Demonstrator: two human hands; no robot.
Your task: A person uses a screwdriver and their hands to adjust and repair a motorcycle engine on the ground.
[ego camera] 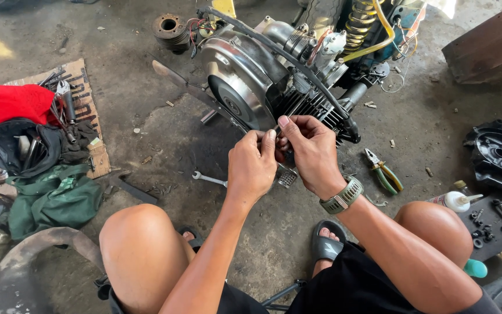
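Pinching a thin dark part, too small to identify, just before the engine's (251,75) cooling fins, both the left hand (252,166) and right hand (314,150) are closed on it, and a slip could drop it onto the littered concrete floor (164,134).

Both forearms reach forward from the lower edge of the view and meet at mid-frame. The left hand (252,164) is seen from the back, knuckles up, its fingers curled in and the thumb lying along the forefinger in a pinch. The right hand (311,150) sits just beside it and touches it, wrist bent inward, thumb stretched toward the left hand's fingertips, the other fingers folded under. Bare knees are spread to either side of the arms.
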